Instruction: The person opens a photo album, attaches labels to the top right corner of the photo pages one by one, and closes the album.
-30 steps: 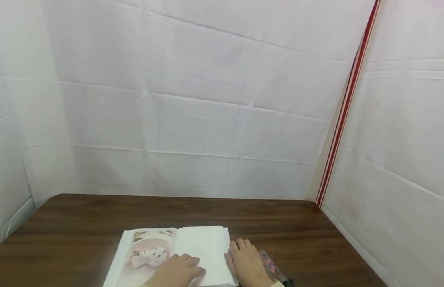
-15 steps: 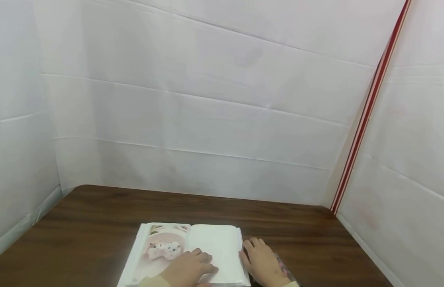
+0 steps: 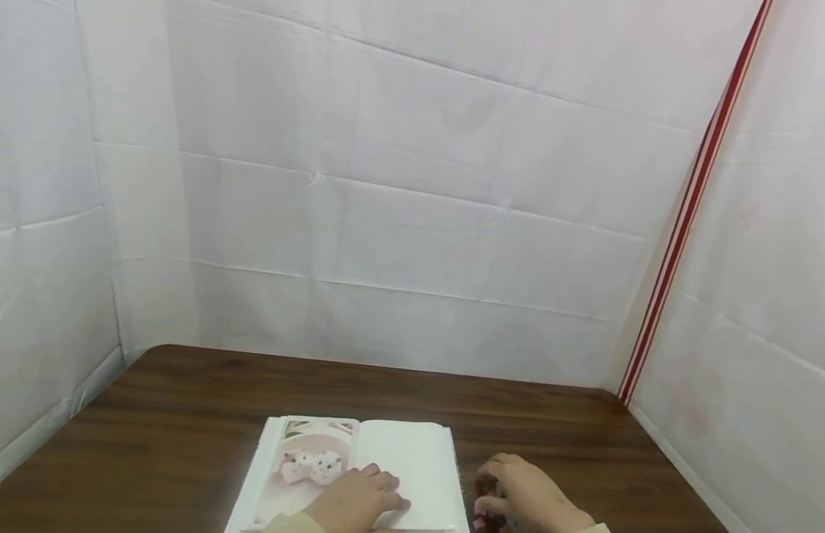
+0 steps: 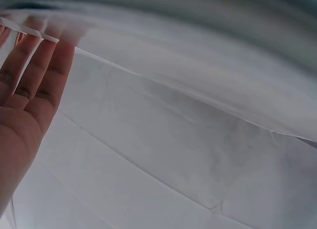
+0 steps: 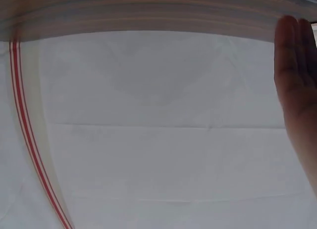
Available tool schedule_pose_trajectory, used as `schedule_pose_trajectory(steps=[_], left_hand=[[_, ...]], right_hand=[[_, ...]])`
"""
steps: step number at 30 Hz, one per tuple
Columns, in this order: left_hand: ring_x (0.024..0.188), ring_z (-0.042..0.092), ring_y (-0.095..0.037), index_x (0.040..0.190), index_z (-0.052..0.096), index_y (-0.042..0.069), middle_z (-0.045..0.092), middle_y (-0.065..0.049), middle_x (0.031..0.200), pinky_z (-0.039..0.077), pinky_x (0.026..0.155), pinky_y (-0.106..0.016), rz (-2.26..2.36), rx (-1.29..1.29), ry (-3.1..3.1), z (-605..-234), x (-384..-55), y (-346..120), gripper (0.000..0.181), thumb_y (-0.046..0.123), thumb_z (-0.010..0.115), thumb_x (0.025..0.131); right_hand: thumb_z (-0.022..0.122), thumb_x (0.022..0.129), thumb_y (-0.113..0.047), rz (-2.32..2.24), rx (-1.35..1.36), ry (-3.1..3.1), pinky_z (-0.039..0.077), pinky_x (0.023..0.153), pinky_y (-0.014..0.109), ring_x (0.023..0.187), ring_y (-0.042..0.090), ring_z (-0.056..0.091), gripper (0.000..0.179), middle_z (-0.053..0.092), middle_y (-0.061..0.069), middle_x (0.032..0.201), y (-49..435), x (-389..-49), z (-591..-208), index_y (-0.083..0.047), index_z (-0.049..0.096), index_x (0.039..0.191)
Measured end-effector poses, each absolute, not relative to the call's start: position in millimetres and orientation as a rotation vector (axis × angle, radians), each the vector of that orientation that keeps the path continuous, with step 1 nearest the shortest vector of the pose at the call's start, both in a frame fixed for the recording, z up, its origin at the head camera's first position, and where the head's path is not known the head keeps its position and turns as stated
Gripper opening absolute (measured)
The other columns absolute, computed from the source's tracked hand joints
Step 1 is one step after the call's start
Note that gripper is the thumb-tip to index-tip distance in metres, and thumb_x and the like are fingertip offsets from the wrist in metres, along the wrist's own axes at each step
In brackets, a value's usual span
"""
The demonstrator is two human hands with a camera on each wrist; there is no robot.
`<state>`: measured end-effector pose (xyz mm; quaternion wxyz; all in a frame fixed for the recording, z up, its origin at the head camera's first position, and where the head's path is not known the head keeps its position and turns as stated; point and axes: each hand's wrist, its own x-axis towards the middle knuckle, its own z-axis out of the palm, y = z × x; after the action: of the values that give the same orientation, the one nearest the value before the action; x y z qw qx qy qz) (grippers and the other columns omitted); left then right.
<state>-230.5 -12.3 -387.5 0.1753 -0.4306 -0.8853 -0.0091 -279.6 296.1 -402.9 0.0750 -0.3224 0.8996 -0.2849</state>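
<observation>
An open book (image 3: 412,459) lies on the dark wooden table. Its left page carries a picture (image 3: 306,474) of two small white spotted animal shapes on pink; the right page is blank white. My left hand (image 3: 359,500) rests across the lower middle of the book, and its fingers (image 4: 47,70) run straight against the pages in the left wrist view. Right of the book, my right hand (image 3: 529,492) arches over a dark, see-through flat thing with pink marks (image 3: 489,488), which shows in the gap between thumb and fingers. Most of that thing is hidden under the hand.
The brown table (image 3: 359,385) reaches back to a hanging white cloth (image 3: 399,222). More white cloth closes off both sides, and a red-striped band (image 3: 679,237) runs down the right corner.
My right hand has left the book's right edge and moved right, over the pink-marked thing that lay beside it. The left hand stays on the book. The head view has turned slightly left.
</observation>
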Motion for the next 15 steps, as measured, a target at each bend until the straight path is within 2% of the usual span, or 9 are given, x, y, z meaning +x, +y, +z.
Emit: schedule_pose_trajectory(steps=[1, 2, 3, 5, 8, 12, 15], left_hand=[[0.079, 0.052, -0.008, 0.101, 0.065, 0.028, 0.064, 0.008, 0.096, 0.043, 0.067, -0.018, -0.015, -1.223, -2.499, -388, -231, -13, 0.035, 0.053, 0.051, 0.082], [0.079, 0.052, -0.007, 0.102, 0.065, 0.028, 0.064, 0.008, 0.097, 0.043, 0.066, -0.018, -0.013, -1.227, -2.504, -388, -232, -13, 0.038, 0.056, 0.050, 0.080], [0.079, 0.052, -0.007, 0.102, 0.064, 0.028, 0.063, 0.008, 0.097, 0.043, 0.067, -0.018, -0.020, -1.231, -2.518, -388, -232, -13, 0.040, 0.057, 0.051, 0.079], [0.079, 0.051, -0.007, 0.103, 0.064, 0.028, 0.063, 0.008, 0.097, 0.042, 0.066, -0.018, -0.006, -1.228, -2.527, -387, -232, -14, 0.045, 0.062, 0.051, 0.076], [0.083, 0.053, -0.008, 0.105, 0.064, 0.030, 0.063, 0.008, 0.100, 0.046, 0.072, -0.022, -0.072, -1.189, -2.635, -384, -229, -13, 0.050, 0.066, 0.053, 0.072], [0.094, 0.056, -0.012, 0.108, 0.062, 0.034, 0.063, 0.009, 0.109, 0.049, 0.084, -0.033, -0.170, -1.120, -2.780, -380, -226, -12, 0.053, 0.069, 0.053, 0.069], [0.097, 0.056, -0.013, 0.109, 0.061, 0.035, 0.062, 0.010, 0.113, 0.049, 0.087, -0.035, -0.172, -1.116, -2.811, -379, -226, -11, 0.053, 0.070, 0.052, 0.070]], right_hand=[[0.054, 0.081, -0.053, -0.759, -0.905, 2.735, 0.051, 0.075, 0.030, 0.091, 0.014, 0.058, 0.059, 0.061, 0.008, 0.106, 293, -271, -393, -0.003, 0.058, 0.112], [0.056, 0.077, -0.054, -0.569, -0.854, 2.848, 0.051, 0.076, 0.033, 0.094, 0.017, 0.058, 0.058, 0.060, 0.006, 0.109, 289, -264, -384, -0.009, 0.058, 0.113], [0.058, 0.070, -0.061, -0.427, -0.782, 2.917, 0.051, 0.078, 0.035, 0.098, 0.018, 0.056, 0.065, 0.058, 0.002, 0.113, 286, -259, -379, -0.015, 0.057, 0.116], [0.060, 0.066, -0.064, -0.402, -0.703, 2.903, 0.049, 0.081, 0.045, 0.106, 0.029, 0.054, 0.077, 0.055, 0.008, 0.120, 283, -250, -375, -0.013, 0.051, 0.123], [0.061, 0.060, -0.070, -0.403, -0.605, 2.897, 0.045, 0.084, 0.053, 0.113, 0.036, 0.048, 0.090, 0.049, 0.013, 0.128, 281, -245, -376, -0.015, 0.045, 0.130], [0.057, 0.063, -0.072, -0.419, -0.638, 2.930, 0.044, 0.085, 0.054, 0.115, 0.035, 0.046, 0.089, 0.046, 0.011, 0.130, 284, -246, -385, -0.016, 0.046, 0.130], [0.050, 0.068, -0.072, -0.403, -0.706, 2.986, 0.044, 0.086, 0.053, 0.117, 0.036, 0.045, 0.085, 0.046, 0.012, 0.131, 287, -252, -395, -0.013, 0.047, 0.129]])
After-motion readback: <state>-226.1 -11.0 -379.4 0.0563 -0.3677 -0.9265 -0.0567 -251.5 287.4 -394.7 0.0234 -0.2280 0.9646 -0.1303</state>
